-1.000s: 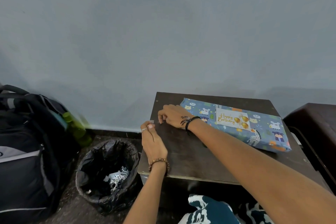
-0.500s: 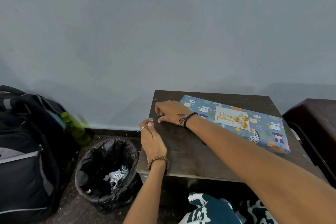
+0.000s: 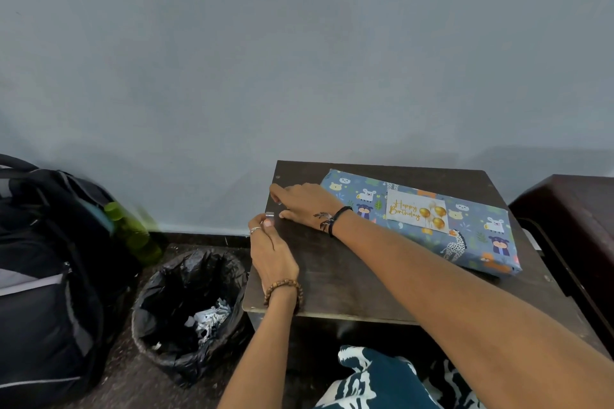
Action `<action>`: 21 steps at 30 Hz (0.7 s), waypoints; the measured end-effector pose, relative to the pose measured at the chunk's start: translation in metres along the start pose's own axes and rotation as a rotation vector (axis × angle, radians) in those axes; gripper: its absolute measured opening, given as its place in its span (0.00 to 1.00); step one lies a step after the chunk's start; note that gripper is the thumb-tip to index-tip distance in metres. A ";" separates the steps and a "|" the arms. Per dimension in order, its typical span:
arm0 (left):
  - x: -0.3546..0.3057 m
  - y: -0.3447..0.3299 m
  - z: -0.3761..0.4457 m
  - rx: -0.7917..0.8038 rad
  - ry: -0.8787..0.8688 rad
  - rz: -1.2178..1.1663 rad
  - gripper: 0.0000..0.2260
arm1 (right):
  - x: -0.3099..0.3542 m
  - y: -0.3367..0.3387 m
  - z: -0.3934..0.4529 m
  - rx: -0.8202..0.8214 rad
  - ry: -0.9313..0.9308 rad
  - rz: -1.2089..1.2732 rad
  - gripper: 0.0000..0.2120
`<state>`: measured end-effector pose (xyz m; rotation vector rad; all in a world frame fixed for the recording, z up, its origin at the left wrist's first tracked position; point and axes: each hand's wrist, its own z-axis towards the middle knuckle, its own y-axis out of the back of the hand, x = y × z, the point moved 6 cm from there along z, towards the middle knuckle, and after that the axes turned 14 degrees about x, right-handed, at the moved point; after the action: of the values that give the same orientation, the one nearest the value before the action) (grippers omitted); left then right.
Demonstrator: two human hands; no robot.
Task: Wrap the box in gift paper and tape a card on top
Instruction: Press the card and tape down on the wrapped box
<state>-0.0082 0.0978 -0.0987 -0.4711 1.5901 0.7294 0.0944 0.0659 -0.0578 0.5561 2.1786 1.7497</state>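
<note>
The left hand point(image 3: 270, 251) is pinching a small silvery-clear bit point(image 3: 269, 216), likely tape but too small to tell, between thumb and forefinger at the left edge of the bench point(image 3: 349, 289); a ring is showing on one finger and a wooden bead bracelet point(image 3: 283, 289) is sitting on the wrist. The right hand point(image 3: 307, 204) is reaching across just beyond it, fingers curled down onto the bench top with the index finger extended toward the far-left corner; whether its grip is holding anything, cannot tell. A black band point(image 3: 337, 219) is circling that wrist. The wrapped box point(image 3: 471, 242), in blue animal-print gift paper, is lying flat on the right-rear part of the bench, just beside the right wrist, with the "Happy Birthday" card point(image 3: 415, 211) sitting on its top face. A black-lined waste bin point(image 3: 186, 312) with crumpled scraps is standing on the floor left of the bench, a dark backpack point(image 3: 50, 276) and green bottle point(image 3: 133, 232) farther left. A dark cabinet point(image 3: 571, 209) is standing at right.
</note>
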 end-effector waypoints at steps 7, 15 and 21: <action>0.000 -0.001 0.001 0.006 -0.004 0.015 0.10 | -0.009 0.007 0.004 -0.018 -0.059 0.122 0.12; -0.002 -0.001 0.001 0.004 0.007 0.044 0.11 | -0.008 0.000 0.002 0.082 0.002 0.132 0.09; -0.004 0.000 -0.001 -0.003 0.002 0.032 0.11 | -0.003 0.000 0.004 0.018 0.001 0.027 0.09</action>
<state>-0.0088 0.0965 -0.0951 -0.4498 1.6013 0.7558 0.0986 0.0678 -0.0584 0.5918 2.1998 1.7453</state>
